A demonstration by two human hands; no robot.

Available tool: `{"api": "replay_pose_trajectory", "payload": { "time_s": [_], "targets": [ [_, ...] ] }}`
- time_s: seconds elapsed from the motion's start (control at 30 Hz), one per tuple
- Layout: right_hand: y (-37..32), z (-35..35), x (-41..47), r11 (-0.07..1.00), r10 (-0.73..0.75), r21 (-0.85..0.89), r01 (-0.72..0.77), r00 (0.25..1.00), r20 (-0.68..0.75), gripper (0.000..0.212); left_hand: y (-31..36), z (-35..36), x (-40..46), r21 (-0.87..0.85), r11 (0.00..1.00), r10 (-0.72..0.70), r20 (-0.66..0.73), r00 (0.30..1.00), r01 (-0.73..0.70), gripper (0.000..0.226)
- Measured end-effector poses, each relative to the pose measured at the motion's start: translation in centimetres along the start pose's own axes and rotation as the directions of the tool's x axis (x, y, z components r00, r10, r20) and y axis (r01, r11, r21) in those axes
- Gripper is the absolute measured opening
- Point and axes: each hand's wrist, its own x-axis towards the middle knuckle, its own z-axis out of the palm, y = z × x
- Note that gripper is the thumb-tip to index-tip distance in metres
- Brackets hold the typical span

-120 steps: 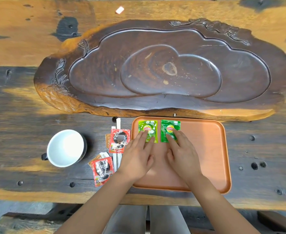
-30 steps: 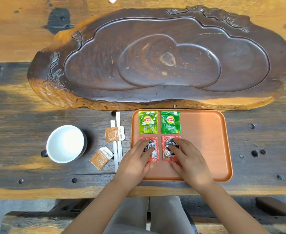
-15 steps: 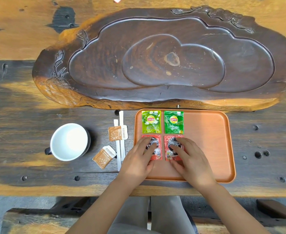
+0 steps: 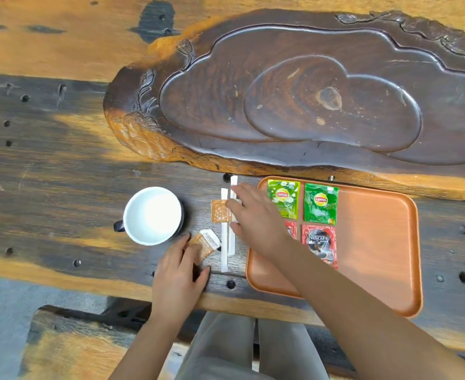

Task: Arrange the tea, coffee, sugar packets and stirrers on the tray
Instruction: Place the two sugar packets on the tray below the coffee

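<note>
An orange tray (image 4: 376,242) lies at the near right of the table. On its left part sit two green tea packets (image 4: 283,198) (image 4: 321,204) and, below them, a red coffee packet (image 4: 319,242); a second red coffee packet (image 4: 291,229) is mostly hidden under my right forearm. Left of the tray lie two white stirrers (image 4: 224,253) and two brown sugar packets. My right hand (image 4: 256,218) reaches across the tray edge and pinches the right end of the upper sugar packet (image 4: 219,211). My left hand (image 4: 176,275) has fingers and thumb around the lower sugar packet (image 4: 206,242).
A white cup (image 4: 152,215) stands left of the packets, close to my left hand. A large dark carved wooden slab (image 4: 308,105) fills the far side of the table just behind the tray. The table's near edge runs right below my left hand.
Both hands have left the coffee packets on the tray and moved left to the sugar packets beside it. The view has shifted to the left.
</note>
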Motion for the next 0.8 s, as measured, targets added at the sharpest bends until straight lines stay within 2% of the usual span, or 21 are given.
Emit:
{"api": "replay_pose_trajectory", "payload": {
  "time_s": [0.1,0.23,0.37,0.6,0.7,0.8],
  "targets": [
    [-0.4,0.6,0.7,0.999,-0.015,-0.052,0.017,0.999,0.037,0.041,0.0,0.2,0.6,0.015,1.0,0.028,-0.043,0.999,-0.027,0.039],
    [-0.5,1.2,1.0,0.997,-0.009,-0.071,0.009,1.0,-0.007,0.03,-0.1,0.1,1.1,0.006,0.999,0.039,-0.089,0.995,-0.038,0.033],
    [-0.6,1.5,1.0,0.999,-0.001,-0.034,0.001,1.0,-0.022,0.031,-0.5,0.3,1.0,-0.066,0.997,0.02,-0.112,0.993,-0.028,0.023],
    [-0.5,0.4,-0.2,0.995,0.037,0.095,-0.032,0.998,-0.051,0.024,0.4,-0.6,0.0,-0.215,0.976,-0.016,-0.168,0.986,-0.021,0.02],
    [0.0,-1.8,-2.2,0.977,0.064,0.211,-0.035,0.989,-0.131,0.012,1.7,-1.5,-0.3,-0.271,0.96,0.022,-0.194,0.981,-0.075,0.024],
    [1.8,-3.8,-6.4,0.969,0.128,0.233,-0.076,0.968,-0.216,0.003,3.6,-1.6,0.0,-0.281,0.942,0.141,-0.161,0.977,-0.182,0.025]
  ]
}}
